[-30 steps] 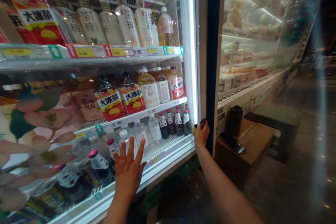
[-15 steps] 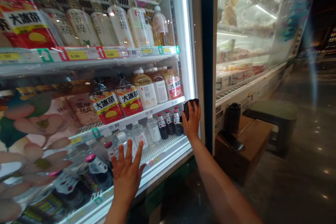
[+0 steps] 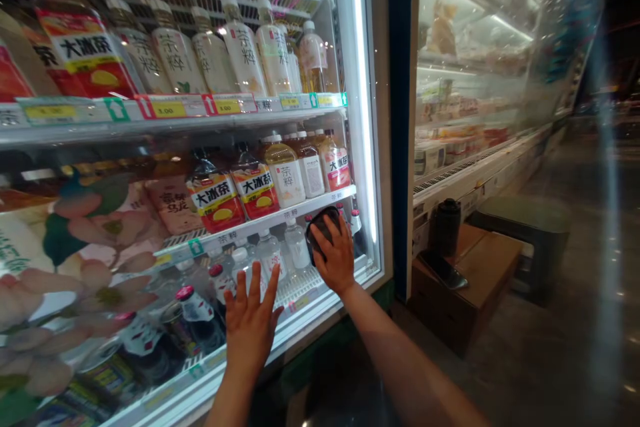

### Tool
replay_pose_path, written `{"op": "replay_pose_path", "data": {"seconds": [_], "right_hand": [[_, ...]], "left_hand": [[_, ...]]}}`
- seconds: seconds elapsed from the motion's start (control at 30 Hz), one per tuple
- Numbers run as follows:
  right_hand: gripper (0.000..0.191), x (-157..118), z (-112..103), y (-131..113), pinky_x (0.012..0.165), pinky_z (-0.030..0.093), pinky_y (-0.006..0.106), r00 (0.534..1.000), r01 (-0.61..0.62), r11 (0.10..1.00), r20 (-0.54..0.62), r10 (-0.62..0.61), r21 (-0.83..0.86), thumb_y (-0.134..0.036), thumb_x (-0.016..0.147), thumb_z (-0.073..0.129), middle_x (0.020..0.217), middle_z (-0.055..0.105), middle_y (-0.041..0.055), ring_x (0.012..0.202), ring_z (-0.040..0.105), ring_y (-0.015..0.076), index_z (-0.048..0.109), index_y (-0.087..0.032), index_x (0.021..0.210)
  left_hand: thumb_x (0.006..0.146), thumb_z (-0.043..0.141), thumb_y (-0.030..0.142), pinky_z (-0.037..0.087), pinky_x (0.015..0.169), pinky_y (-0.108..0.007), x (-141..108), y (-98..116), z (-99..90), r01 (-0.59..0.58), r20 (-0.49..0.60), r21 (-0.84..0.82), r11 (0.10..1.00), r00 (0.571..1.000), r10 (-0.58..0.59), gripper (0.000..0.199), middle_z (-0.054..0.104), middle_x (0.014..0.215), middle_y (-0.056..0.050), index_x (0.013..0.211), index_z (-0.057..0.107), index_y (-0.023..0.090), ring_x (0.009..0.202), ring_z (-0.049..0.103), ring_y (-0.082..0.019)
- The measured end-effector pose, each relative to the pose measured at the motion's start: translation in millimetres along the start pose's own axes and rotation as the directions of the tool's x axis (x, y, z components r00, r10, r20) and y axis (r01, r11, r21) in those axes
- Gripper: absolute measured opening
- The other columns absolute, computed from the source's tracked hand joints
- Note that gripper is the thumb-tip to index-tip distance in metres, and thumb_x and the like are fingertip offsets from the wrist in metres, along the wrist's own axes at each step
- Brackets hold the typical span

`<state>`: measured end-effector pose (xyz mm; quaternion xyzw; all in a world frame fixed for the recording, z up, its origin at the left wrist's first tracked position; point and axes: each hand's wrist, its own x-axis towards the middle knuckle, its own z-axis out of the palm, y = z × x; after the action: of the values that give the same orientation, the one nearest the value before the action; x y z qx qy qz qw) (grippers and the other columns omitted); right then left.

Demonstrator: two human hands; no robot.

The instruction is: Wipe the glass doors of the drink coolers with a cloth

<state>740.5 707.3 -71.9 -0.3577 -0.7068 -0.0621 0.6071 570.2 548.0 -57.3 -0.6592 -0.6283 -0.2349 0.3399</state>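
- Flower decal (image 3: pixel 107 293), far left on the cooler's glass front (image 3: pixel 300 283): a raised edge, if any, could catch; light pressure would suit it
- Left hand (image 3: pixel 250 330): palm towards the pane, fingers spread and gripping nothing; contact with the glass cannot be told; best used as a light brace, clear of the pad's path
- Dark round pad (image 3: pixel 318 219): under the right hand, before the bottom-shelf bottles; best laid flat, with even pressure
- Right hand (image 3: pixel 340 263): fingers curved over the pad's back, holding it towards the pane; thumb placement cannot be told; a loose wrist should help it follow the surface
- Cooler frame (image 3: pixel 381 147), right of the pad: slower movement advisable near this edge, lest the knuckles knock
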Motion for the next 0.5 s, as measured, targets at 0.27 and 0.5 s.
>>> {"op": "replay_pose_path", "data": {"seconds": [0.27, 0.5], "right_hand": [[0.067, -74, 13, 73, 0.114, 0.032, 0.068, 0.834, -0.405, 0.912, -0.436, 0.339, -0.066, -0.028, 0.102, 0.035, 0.166, 0.020, 0.0227, 0.157, 0.009, 0.0359, 0.011, -0.019, 0.164], [0.075, -66, 16, -30, 0.121, 0.025, 0.066, 0.992, 0.111, 0.988, 0.078, -0.103, -0.106, -0.025, 0.092, 0.058, 0.170, 0.019, 0.0087, 0.157, 0.004, 0.0374, 0.029, -0.028, 0.161]], "left_hand": [[0.079, 0.081, 0.030, 0.006, 0.125, -0.063, -10, -8, -9.2, -0.015, 0.026, 0.069, 0.997, 1.000, 0.014, 0.108, 0.004, 0.171, -0.004, 0.160, 0.009, 0.040, 0.157, 0.006, -0.037], [0.084, 0.076, 0.041, -0.005, 0.123, -0.066, -17, -17, -8.8, -0.001, -0.075, 0.098, 0.995, 0.997, 0.008, 0.102, 0.001, 0.171, -0.006, 0.161, 0.008, 0.037, 0.157, -0.002, -0.036]]}}
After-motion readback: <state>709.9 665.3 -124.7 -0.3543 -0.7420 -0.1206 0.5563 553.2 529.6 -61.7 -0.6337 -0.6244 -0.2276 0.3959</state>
